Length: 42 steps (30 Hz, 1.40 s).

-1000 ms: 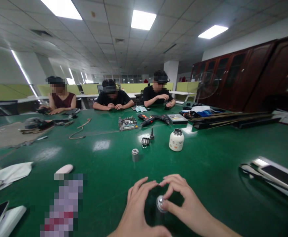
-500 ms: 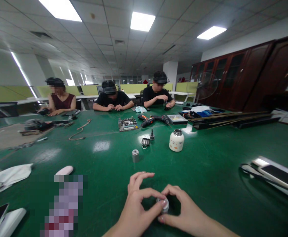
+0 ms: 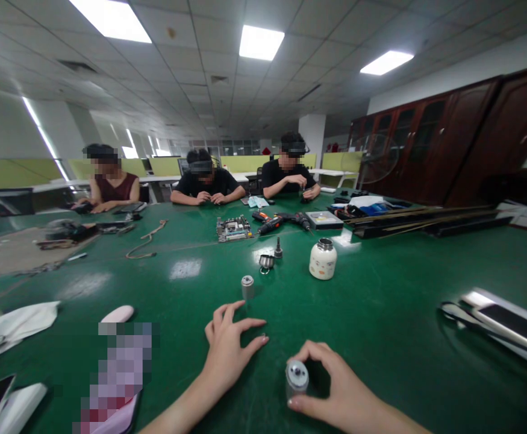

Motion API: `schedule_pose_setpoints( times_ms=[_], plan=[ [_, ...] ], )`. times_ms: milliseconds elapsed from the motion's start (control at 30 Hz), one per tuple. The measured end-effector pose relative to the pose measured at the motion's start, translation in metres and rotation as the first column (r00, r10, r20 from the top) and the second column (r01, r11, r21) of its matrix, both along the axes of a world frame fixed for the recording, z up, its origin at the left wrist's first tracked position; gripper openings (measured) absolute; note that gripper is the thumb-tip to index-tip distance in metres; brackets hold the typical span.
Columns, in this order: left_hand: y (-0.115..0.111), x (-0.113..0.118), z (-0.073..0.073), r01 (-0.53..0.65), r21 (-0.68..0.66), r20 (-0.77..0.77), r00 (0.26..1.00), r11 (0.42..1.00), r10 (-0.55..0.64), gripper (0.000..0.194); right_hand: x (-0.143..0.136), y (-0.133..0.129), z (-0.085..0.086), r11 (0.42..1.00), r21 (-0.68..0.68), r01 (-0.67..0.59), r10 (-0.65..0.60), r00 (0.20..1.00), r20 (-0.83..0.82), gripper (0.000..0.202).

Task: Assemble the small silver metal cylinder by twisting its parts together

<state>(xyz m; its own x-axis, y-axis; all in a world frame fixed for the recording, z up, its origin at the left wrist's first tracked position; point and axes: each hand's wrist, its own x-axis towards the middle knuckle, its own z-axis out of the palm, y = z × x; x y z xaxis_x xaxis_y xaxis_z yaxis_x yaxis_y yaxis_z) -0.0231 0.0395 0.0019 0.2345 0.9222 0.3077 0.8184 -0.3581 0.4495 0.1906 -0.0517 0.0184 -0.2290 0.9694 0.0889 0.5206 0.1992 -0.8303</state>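
My right hand point(image 3: 330, 383) grips a small silver metal cylinder point(image 3: 297, 380) between thumb and forefinger. It stands upright on the green table, its round top facing up with a dark centre and small holes. Left of it, my left hand point(image 3: 229, 343) hovers apart from the cylinder, thumb and fingers spread; a tiny bit at the thumb tip is too small to make out. Just beyond the left fingertips stands a second silver cylinder point(image 3: 247, 287). Farther back are a small metal cup-like part with rings point(image 3: 266, 261) and a dark stepped metal piece point(image 3: 278, 248).
A cream jar point(image 3: 323, 260) stands right of centre. Behind lie a circuit board point(image 3: 234, 229), power drills point(image 3: 281, 222) and long dark rails point(image 3: 426, 220). A phone-like purple item point(image 3: 118, 386) lies left, a strapped flat device point(image 3: 507, 322) right. Three people sit across the table.
My left hand has come away from the cylinder's top and moved left, its fingers opening. The right hand keeps its hold, and the cylinder's top now shows.
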Motion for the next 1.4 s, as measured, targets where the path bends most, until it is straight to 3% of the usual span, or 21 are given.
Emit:
schedule_pose_setpoints(
  times_ms=[133, 233, 333, 600, 733, 800, 900, 967, 1033, 1133, 1267, 1400],
  plan=[
    [-0.016, 0.007, 0.019, 0.038, 0.047, 0.068, 0.997, 0.998, -0.041, 0.01, 0.0, 0.001, -0.002, 1.0, 0.003, 0.006, -0.006, 1.0, 0.003, 0.034],
    [-0.039, 0.016, 0.037, 0.247, 0.128, 0.123, 0.957, 0.96, -0.263, 0.011, 0.0, 0.001, -0.004, 0.999, 0.037, 0.014, -0.014, 1.0, -0.006, 0.033],
    [-0.057, 0.022, 0.045, 0.332, 0.134, 0.114, 0.931, 0.934, -0.348, 0.012, -0.001, 0.0, -0.003, 0.998, 0.061, -0.004, 0.005, 1.0, -0.007, 0.027],
    [-0.059, 0.02, 0.037, 0.32, 0.172, 0.071, 0.939, 0.932, -0.336, 0.018, -0.002, 0.001, -0.002, 0.999, 0.051, 0.019, -0.019, 1.0, -0.006, 0.029],
    [-0.059, 0.02, 0.039, 0.372, 0.095, 0.081, 0.922, 0.923, -0.379, 0.02, -0.003, 0.0, -0.002, 0.998, 0.062, 0.019, -0.02, 1.0, 0.007, 0.028],
    [-0.06, 0.02, 0.036, 0.405, 0.06, 0.124, 0.904, 0.913, -0.409, 0.034, -0.001, -0.001, -0.001, 0.996, 0.084, -0.009, 0.01, 1.0, -0.003, 0.029],
    [-0.06, 0.019, 0.023, 0.415, 0.027, 0.211, 0.887, 0.909, -0.411, 0.077, 0.008, -0.003, 0.001, 0.983, 0.161, -0.088, 0.105, 0.99, -0.096, 0.04],
    [-0.06, 0.019, 0.013, 0.378, 0.002, 0.242, 0.898, 0.926, -0.367, 0.086, 0.013, -0.004, 0.002, 0.966, 0.227, -0.127, 0.168, 0.971, -0.171, 0.048],
    [-0.058, 0.019, 0.006, 0.372, -0.032, 0.23, 0.906, 0.928, -0.356, 0.078, 0.015, -0.006, 0.002, 0.944, 0.289, -0.161, 0.226, 0.952, -0.207, 0.053],
    [-0.057, 0.02, 0.005, 0.437, -0.043, 0.182, 0.888, 0.898, -0.423, 0.05, 0.015, -0.007, 0.001, 0.907, 0.391, -0.159, 0.251, 0.947, -0.199, 0.048],
    [-0.056, 0.02, 0.009, 0.45, -0.037, 0.158, 0.884, 0.892, -0.439, 0.041, 0.014, -0.004, 0.002, 0.912, 0.41, 0.035, 0.044, 0.982, -0.181, 0.02],
    [-0.058, 0.02, 0.011, 0.434, -0.038, 0.147, 0.893, 0.9, -0.424, 0.037, 0.01, -0.001, 0.007, 0.932, 0.338, 0.13, -0.059, 0.975, -0.212, 0.017]
  ],
)
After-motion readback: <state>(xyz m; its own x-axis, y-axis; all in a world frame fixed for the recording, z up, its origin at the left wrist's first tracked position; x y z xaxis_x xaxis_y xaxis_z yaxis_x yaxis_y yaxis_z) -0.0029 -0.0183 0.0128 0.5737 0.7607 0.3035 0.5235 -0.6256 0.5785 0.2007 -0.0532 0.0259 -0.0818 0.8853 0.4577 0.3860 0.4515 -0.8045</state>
